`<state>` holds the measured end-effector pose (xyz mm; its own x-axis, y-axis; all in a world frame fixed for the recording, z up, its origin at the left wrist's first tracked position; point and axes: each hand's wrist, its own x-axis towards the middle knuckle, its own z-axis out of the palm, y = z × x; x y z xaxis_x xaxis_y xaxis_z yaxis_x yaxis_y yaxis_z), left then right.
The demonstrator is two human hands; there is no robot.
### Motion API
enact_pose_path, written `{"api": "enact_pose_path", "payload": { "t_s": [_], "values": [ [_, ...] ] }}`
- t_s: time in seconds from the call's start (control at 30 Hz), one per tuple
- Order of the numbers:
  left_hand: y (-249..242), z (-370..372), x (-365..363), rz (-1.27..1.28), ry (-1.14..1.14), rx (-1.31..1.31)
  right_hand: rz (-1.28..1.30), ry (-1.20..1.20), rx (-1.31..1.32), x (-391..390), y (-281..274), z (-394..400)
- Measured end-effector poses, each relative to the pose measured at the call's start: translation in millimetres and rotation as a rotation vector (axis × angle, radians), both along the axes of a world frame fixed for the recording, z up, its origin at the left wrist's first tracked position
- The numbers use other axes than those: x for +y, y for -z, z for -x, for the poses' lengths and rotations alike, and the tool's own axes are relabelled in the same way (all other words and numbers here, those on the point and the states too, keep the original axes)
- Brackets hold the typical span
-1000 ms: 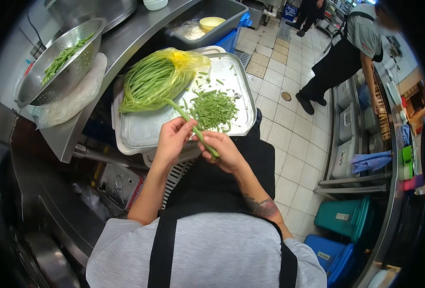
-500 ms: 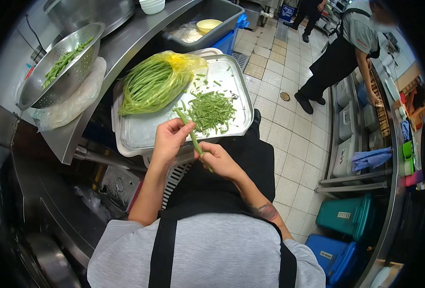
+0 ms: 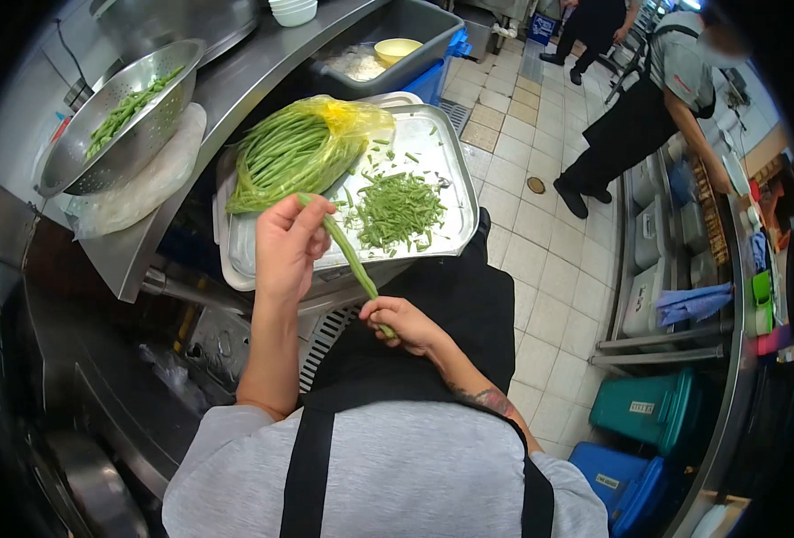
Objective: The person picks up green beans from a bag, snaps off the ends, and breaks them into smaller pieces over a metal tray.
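Pinched in my left hand (image 3: 289,240) is the upper end of some long green beans (image 3: 351,257), which slant down to the right. My right hand (image 3: 399,325) is closed around their lower end, above my dark apron. Beyond my hands lies a metal tray (image 3: 458,206) with a heap of short green bean pieces (image 3: 401,210) and scattered bits. A yellow plastic bag (image 3: 303,148) full of long beans rests on the tray's left side.
A colander (image 3: 175,96) with green beans stands on the steel counter (image 3: 236,85) at left. Behind the tray is a grey tub (image 3: 424,45) with a yellow bowl (image 3: 397,49). A person (image 3: 652,99) leans over shelving at right; another stands farther back. Lidded bins stand lower right.
My left hand has moved left and up, and my right hand slightly down. They are farther apart, with more bean length showing between them. The person at right has shifted their reaching arm.
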<state>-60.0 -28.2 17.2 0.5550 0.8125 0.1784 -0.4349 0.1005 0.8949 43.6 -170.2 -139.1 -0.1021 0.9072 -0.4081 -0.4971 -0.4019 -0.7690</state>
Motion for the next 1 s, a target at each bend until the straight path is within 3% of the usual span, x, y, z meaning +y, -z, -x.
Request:
{"api": "enact_pose_path", "payload": {
  "t_s": [0.03, 0.1, 0.13, 0.23, 0.3, 0.57, 0.73, 0.83, 0.93, 1.0],
  "values": [
    [-3.4, 0.0, -0.5, 0.042, 0.092, 0.044, 0.001, -0.009, 0.000, -0.3, -7.5, 0.6],
    [-1.6, -4.7, -6.7, 0.107, 0.236, 0.114, -0.137, 0.099, 0.482, -1.1, -22.1, 0.3],
    [4.1, -7.8, -10.5, 0.108, 0.246, 0.117, -0.150, 0.114, 0.531, 0.6, -25.5, -3.0],
    [26.4, -15.9, -16.4, 0.135, 0.292, 0.280, -0.179, 0.196, 0.525, 1.0, -46.6, -7.9],
    [39.6, -18.5, -17.1, 0.087, 0.276, 0.318, -0.204, 0.283, 0.374, -0.3, -57.0, -7.2],
    [49.9, -22.0, -16.1, 0.034, 0.221, 0.380, -0.284, 0.220, 0.324, -5.1, -72.3, -7.9],
    [45.3, -21.9, -22.1, -0.001, 0.180, 0.383, -0.208, 0.177, -0.003, -3.3, -79.0, -14.4],
    [41.3, -21.2, -11.0, -0.094, 0.068, 0.330, -0.072, 0.070, -0.218, -3.8, -43.4, -6.2],
    [18.4, -18.9, -1.6, -0.122, 0.016, 0.212, 0.126, 0.071, -0.096, -6.5, -17.4, 11.9],
    [14.4, -16.9, -2.0, -0.029, 0.252, 0.262, -0.005, 0.110, 0.011, -7.2, -18.2, 6.0]
  ]
}}
